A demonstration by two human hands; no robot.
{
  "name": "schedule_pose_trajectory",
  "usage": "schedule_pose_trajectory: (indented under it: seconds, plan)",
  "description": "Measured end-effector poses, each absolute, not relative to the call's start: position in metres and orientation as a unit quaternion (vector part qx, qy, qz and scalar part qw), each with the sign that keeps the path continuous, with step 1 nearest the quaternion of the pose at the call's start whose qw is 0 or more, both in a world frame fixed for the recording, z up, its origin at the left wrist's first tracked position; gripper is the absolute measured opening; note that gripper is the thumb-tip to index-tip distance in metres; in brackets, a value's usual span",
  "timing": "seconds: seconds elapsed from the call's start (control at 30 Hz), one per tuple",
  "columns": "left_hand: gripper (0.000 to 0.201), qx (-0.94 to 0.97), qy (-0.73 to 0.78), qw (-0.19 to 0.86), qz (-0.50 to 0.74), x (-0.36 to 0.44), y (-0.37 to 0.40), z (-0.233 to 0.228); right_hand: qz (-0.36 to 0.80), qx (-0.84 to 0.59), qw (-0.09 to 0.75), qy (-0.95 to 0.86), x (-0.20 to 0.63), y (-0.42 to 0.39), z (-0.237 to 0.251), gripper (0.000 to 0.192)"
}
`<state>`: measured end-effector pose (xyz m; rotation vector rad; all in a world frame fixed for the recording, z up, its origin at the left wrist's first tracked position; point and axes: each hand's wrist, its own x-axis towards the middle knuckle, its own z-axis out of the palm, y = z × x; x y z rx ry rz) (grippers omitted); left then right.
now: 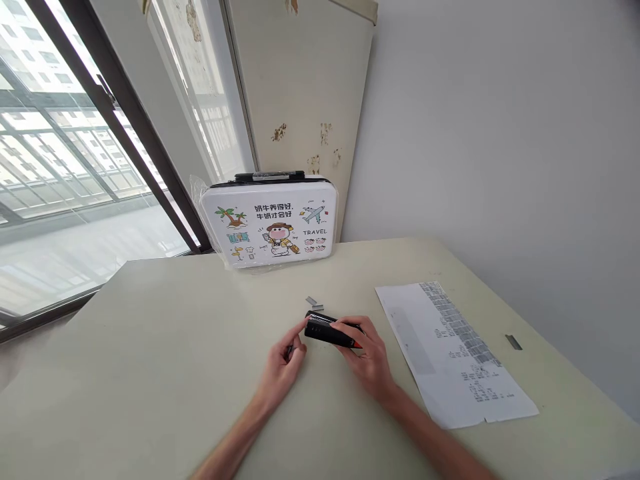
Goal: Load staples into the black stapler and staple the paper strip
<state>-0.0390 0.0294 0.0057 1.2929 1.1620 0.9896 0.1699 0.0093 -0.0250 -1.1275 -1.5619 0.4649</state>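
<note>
A black stapler (323,328) with a bit of red near its rear is held above the table, in the grip of my right hand (369,357). My left hand (283,367) is at its front end, the index fingertip reaching to the stapler's tip. The other fingers of that hand are curled in around a small dark thing (289,351), too hidden to name. Just beyond the stapler, two short grey staple strips (315,304) lie on the table.
Printed paper (415,347) lies flat to the right, with another grey staple strip (513,342) past it. A white cartoon-printed case (273,223) in clear plastic stands at the table's (150,373) back edge. A window (75,153) is at left, a grey wall (500,133) at right.
</note>
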Motion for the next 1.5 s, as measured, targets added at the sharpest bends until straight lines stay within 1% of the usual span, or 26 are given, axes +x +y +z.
schedule_pose_trajectory:
  seconds: [0.1, 0.17, 0.27, 0.4, 0.53, 0.67, 0.77, 0.9, 0.97, 1.07, 1.1, 1.3, 1.4, 1.5]
  plan:
    - [0.035, 0.386, 0.429, 0.646, 0.499, -0.041, 0.035, 0.005, 0.217, -0.498, 0.544, -0.640, 0.170, 0.011, -0.023, 0.024]
    - [0.027, 0.267, 0.380, 0.689, 0.556, -0.045, 0.041, 0.005, 0.229, -0.516, 0.534, -0.630, 0.166, 0.015, -0.021, 0.026]
    - [0.010, 0.198, 0.343, 0.706, 0.587, -0.056, 0.050, 0.005, 0.220, -0.532, 0.485, -0.659, 0.150, 0.028, -0.018, 0.029]
    - [0.013, 0.143, 0.311, 0.715, 0.610, -0.068, 0.054, 0.008, 0.195, -0.538, 0.437, -0.694, 0.113, 0.056, -0.018, 0.026]
    - [0.011, 0.104, 0.294, 0.724, 0.615, -0.070, 0.052, 0.008, 0.187, -0.546, 0.422, -0.700, 0.081, 0.084, -0.022, 0.026]
    - [0.009, 0.077, 0.288, 0.732, 0.612, -0.068, 0.051, 0.007, 0.180, -0.544, 0.422, -0.703, 0.072, 0.096, -0.021, 0.027]
    - [0.018, 0.056, 0.301, 0.734, 0.606, -0.068, 0.052, 0.006, 0.171, -0.529, 0.441, -0.704, 0.078, 0.087, -0.013, 0.033]
    - [0.036, 0.044, 0.317, 0.745, 0.585, -0.064, 0.049, 0.007, 0.157, -0.479, 0.463, -0.729, 0.090, 0.057, -0.001, 0.026]
    - [0.042, 0.055, 0.316, 0.759, 0.567, -0.061, 0.047, 0.008, 0.152, -0.446, 0.448, -0.760, 0.093, 0.042, 0.001, 0.028]
    - [0.048, 0.079, 0.313, 0.778, 0.539, -0.058, 0.044, 0.007, 0.143, -0.440, 0.412, -0.785, 0.094, 0.028, 0.000, 0.041]
    - [0.049, 0.087, 0.310, 0.783, 0.532, -0.058, 0.043, 0.007, 0.138, -0.446, 0.405, -0.786, 0.093, 0.026, -0.002, 0.043]
    - [0.052, 0.149, 0.261, 0.811, 0.502, -0.052, 0.040, 0.004, 0.132, -0.476, 0.408, -0.768, 0.091, 0.020, -0.006, 0.027]
    - [0.051, 0.163, 0.235, 0.827, 0.484, -0.048, 0.037, 0.004, 0.140, -0.487, 0.418, -0.754, 0.098, 0.012, -0.002, 0.024]
    - [0.052, 0.168, 0.222, 0.839, 0.468, -0.044, 0.036, 0.002, 0.130, -0.499, 0.435, -0.739, 0.122, 0.001, 0.003, 0.021]
